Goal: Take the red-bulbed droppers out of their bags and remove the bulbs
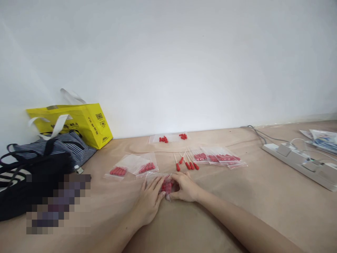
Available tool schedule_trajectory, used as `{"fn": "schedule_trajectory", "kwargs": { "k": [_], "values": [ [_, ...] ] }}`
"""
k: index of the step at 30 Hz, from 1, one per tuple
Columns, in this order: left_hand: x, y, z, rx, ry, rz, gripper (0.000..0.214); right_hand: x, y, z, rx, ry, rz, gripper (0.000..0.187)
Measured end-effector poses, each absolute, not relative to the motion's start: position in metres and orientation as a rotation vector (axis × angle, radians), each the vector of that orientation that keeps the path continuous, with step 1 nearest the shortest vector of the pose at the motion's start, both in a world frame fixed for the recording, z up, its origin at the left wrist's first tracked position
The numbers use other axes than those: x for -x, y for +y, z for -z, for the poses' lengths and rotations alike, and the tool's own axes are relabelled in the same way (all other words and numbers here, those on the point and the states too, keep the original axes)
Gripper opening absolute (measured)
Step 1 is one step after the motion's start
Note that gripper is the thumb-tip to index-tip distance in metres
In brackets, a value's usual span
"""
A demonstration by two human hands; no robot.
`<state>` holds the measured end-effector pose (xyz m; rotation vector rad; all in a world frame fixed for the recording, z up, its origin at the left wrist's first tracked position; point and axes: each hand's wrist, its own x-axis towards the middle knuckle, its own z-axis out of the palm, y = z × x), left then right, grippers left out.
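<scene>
A small clear zip bag point(167, 188) with red-bulbed droppers inside lies in front of me, partly hidden by my fingers. My left hand point(150, 196) rests over its left part, fingers laid across the plastic and the thumb at its edge. At the bag's right side, my right hand point(184, 187) pinches the opening edge between thumb and fingers. Just beyond, several loose droppers point(190, 165) with red bulbs and thin pale stems lie on the surface. Filled bags point(146, 167) are spread to the left, and more filled bags point(223, 158) overlap to the right.
Against the wall lies another bag point(172, 137) with red bulbs. A yellow tote point(97, 123), a striped bag point(52, 147) and a black bag point(34, 182) crowd the left. A white power strip point(302, 165) with cables and plastic packets point(322, 138) are on the right.
</scene>
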<state>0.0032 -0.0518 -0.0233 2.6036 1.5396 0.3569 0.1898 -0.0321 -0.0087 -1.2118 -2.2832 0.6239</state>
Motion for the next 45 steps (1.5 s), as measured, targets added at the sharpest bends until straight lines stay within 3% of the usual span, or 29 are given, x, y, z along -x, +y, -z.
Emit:
{"fn": "schedule_trajectory", "kwargs": {
  "k": [8, 12, 14, 18, 23, 26, 30, 34, 39, 45],
  "values": [
    [0.001, -0.051, 0.025, -2.590, 1.505, -0.416, 0.045, -0.188, -0.039, 0.003, 1.247, -2.273, -0.514, 0.012],
    [0.000, -0.050, 0.024, -2.594, 1.524, -0.387, 0.045, -0.189, -0.040, 0.003, 1.159, -2.279, -0.556, 0.024],
    [-0.001, -0.050, 0.023, -2.597, 1.522, -0.365, 0.045, -0.189, -0.040, 0.006, 1.114, -2.244, -0.601, 0.021],
    [0.000, -0.050, 0.020, -2.585, 1.532, -0.346, 0.044, -0.198, -0.035, 0.014, 1.056, -2.037, -0.890, 0.016],
    [0.002, -0.051, 0.017, -2.553, 1.593, -0.373, 0.044, -0.250, -0.026, 0.021, 1.095, -1.630, -1.317, 0.030],
    [0.001, -0.052, 0.015, -2.545, 1.606, -0.346, 0.044, -0.289, -0.024, 0.019, 1.090, -1.487, -1.369, 0.035],
    [0.000, -0.052, 0.015, -2.548, 1.635, -0.316, 0.045, -0.313, -0.019, 0.013, 1.133, -1.339, -1.146, 0.035],
    [-0.001, -0.052, 0.016, -2.537, 1.644, -0.303, 0.045, -0.293, -0.006, 0.015, 1.297, -1.326, -0.715, 0.031],
    [0.000, -0.053, 0.013, -2.521, 1.638, -0.245, 0.046, -0.254, 0.009, 0.023, 1.495, -1.583, -0.202, 0.025],
    [-0.001, -0.052, 0.013, -2.518, 1.631, -0.239, 0.046, -0.236, 0.007, 0.026, 1.634, -1.913, 0.085, 0.025]
  ]
}}
